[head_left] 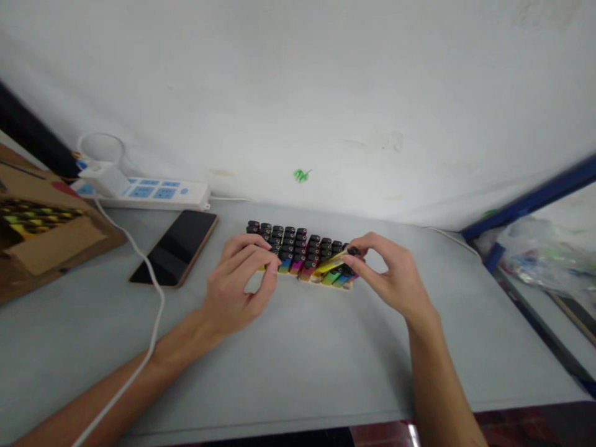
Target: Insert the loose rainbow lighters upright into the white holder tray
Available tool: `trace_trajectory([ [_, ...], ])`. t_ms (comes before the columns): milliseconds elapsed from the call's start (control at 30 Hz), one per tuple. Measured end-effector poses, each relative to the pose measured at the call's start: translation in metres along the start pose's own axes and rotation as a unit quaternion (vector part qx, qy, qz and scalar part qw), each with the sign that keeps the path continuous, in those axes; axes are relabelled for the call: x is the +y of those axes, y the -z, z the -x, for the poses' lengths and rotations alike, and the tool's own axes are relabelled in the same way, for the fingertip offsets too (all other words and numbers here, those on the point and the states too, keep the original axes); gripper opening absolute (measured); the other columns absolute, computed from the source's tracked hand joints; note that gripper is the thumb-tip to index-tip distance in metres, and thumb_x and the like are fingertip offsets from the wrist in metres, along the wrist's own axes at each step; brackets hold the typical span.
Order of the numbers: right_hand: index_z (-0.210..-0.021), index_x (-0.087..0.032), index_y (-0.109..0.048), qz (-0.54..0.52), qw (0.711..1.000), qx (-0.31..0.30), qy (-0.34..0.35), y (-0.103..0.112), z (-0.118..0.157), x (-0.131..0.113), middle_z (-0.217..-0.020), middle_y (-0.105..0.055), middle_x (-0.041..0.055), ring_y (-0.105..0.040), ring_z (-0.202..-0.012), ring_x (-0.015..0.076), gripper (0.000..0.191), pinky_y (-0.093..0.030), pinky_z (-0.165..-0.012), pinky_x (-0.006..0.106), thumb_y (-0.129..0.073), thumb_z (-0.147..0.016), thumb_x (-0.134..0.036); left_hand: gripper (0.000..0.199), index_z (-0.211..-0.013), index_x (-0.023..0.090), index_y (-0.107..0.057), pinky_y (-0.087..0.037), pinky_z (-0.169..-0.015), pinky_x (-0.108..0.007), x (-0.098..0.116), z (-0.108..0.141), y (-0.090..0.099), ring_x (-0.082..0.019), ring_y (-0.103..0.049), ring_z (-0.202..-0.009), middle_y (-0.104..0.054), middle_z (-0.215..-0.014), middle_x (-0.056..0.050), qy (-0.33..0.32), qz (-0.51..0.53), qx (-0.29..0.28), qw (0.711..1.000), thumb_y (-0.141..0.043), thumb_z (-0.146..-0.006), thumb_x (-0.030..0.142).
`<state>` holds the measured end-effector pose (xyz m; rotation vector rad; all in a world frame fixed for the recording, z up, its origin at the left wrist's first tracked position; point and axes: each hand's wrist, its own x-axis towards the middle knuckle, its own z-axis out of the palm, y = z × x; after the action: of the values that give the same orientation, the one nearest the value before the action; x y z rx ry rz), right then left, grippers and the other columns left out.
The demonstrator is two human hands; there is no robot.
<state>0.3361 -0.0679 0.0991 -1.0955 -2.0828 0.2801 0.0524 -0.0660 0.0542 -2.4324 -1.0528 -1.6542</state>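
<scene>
A pale tray (316, 280) on the table bears several rows of lighters (300, 245), with black tops and bodies in yellow, blue, pink, red and green. My right hand (388, 270) pinches a yellow lighter (330, 263) by its black top, between thumb and fingertips. This lighter tilts over the front right rows, its lower end down to the left at the tray. At the left end of the block, my left hand (244, 276) is closed, thumb in front and fingers over the nearest lighters. Its fingers hide the front left corner.
Left of the hands lies a dark phone (174, 248). Behind it is a white power strip (158, 194) with a plugged-in charger (105, 180); its white cable (156, 310) crosses my left forearm. A cardboard box (56, 242) stands far left, plastic bags (544, 248) far right. A white wall (298, 112) rises behind.
</scene>
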Motion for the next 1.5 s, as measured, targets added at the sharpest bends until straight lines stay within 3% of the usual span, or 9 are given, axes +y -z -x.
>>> trace_trajectory([
  [367, -0.107, -0.025, -0.074, -0.003, 0.999, 0.006, 0.033, 0.002, -0.001, -0.007, -0.120, -0.065, 0.0115, -0.067, -0.111, 0.0263, 0.013, -0.062, -0.089, 0.041, -0.078, -0.098, -0.033, 0.019, -0.090, 0.022, -0.064, -0.058, -0.090, -0.040, 0.004, 0.002, -0.001, -0.023, -0.069, -0.093, -0.071, -0.079, -0.001, 0.000, 0.017, -0.009, 1.000, -0.061, -0.094, 0.003],
  [567, -0.107, -0.027, -0.075, -0.009, 0.999, -0.024, 0.024, 0.007, 0.000, -0.005, -0.122, -0.069, 0.0112, -0.069, -0.114, 0.0278, 0.011, -0.062, -0.096, 0.046, -0.077, -0.099, -0.034, 0.017, -0.089, 0.022, -0.065, -0.059, -0.087, -0.039, 0.007, 0.000, 0.000, -0.022, -0.069, -0.092, -0.072, -0.080, -0.001, 0.006, 0.016, -0.022, 1.000, -0.060, -0.096, 0.007],
  [800, -0.106, -0.026, -0.077, -0.010, 1.000, -0.010, 0.010, 0.006, 0.000, 0.000, -0.120, -0.071, 0.0102, -0.070, -0.113, 0.0269, 0.012, -0.063, -0.097, 0.045, -0.080, -0.096, -0.034, 0.018, -0.089, 0.022, -0.064, -0.059, -0.087, -0.039, 0.012, 0.000, 0.002, -0.022, -0.069, -0.092, -0.070, -0.079, -0.001, 0.009, 0.036, -0.035, 0.999, -0.059, -0.096, 0.006],
  [1067, -0.103, -0.026, -0.077, -0.033, 0.999, -0.009, 0.005, 0.003, -0.002, -0.006, -0.116, -0.072, 0.0104, -0.071, -0.106, 0.0260, 0.012, -0.065, -0.090, 0.042, -0.080, -0.096, -0.035, 0.019, -0.090, 0.021, -0.064, -0.058, -0.087, -0.039, 0.012, -0.003, 0.003, -0.022, -0.069, -0.092, -0.070, -0.080, -0.002, 0.009, 0.032, -0.010, 0.999, -0.060, -0.095, 0.003],
  [1267, -0.102, -0.027, -0.078, -0.019, 0.999, 0.023, 0.027, 0.000, -0.003, -0.010, -0.115, -0.073, 0.0097, -0.071, -0.106, 0.0266, 0.013, -0.063, -0.093, 0.044, -0.083, -0.094, -0.035, 0.018, -0.087, 0.021, -0.064, -0.059, -0.088, -0.040, 0.015, -0.002, 0.006, -0.022, -0.069, -0.091, -0.071, -0.080, -0.002, 0.014, 0.034, -0.006, 0.999, -0.060, -0.095, 0.005],
  [1400, -0.101, -0.027, -0.078, -0.019, 0.998, 0.059, 0.013, -0.009, -0.006, -0.009, -0.111, -0.074, 0.0089, -0.072, -0.104, 0.0263, 0.012, -0.063, -0.090, 0.044, -0.082, -0.094, -0.036, 0.019, -0.087, 0.022, -0.065, -0.059, -0.087, -0.039, 0.019, -0.002, 0.006, -0.022, -0.069, -0.090, -0.070, -0.078, -0.002, 0.016, 0.054, -0.007, 0.998, -0.059, -0.095, 0.005],
  [1500, -0.102, -0.026, -0.078, -0.028, 0.998, 0.048, 0.015, -0.022, -0.007, -0.006, -0.111, -0.074, 0.0088, -0.072, -0.104, 0.0254, 0.012, -0.063, -0.090, 0.043, -0.082, -0.095, -0.036, 0.019, -0.088, 0.021, -0.065, -0.059, -0.086, -0.040, 0.019, -0.002, 0.006, -0.022, -0.068, -0.089, -0.070, -0.078, -0.002, 0.005, 0.066, -0.008, 0.998, -0.059, -0.094, 0.004],
])
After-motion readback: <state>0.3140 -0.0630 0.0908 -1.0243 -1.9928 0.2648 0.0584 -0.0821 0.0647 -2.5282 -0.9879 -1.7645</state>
